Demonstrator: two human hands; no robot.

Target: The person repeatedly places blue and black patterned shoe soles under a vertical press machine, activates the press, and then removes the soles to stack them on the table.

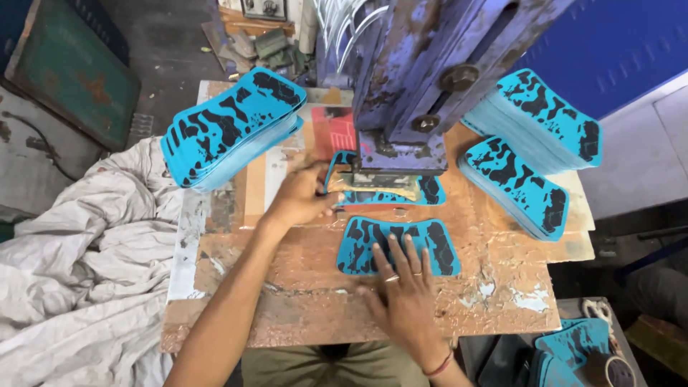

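Observation:
My left hand (304, 195) pinches the left edge of a blue sheet piece with black blotches (430, 190) that lies under the head of a purple press (401, 154). My right hand (401, 290) rests flat, fingers spread, on the near edge of a second blue blotched piece (358, 247) lying on the worn board (287, 287) just in front of the press.
A tall stack of blue blotched pieces (229, 129) sits at the board's far left. Two more stacks (541, 115) (516, 186) stand to the right of the press. Crumpled white cloth (79, 265) lies left of the board. More blue pieces (573, 344) lie at the lower right.

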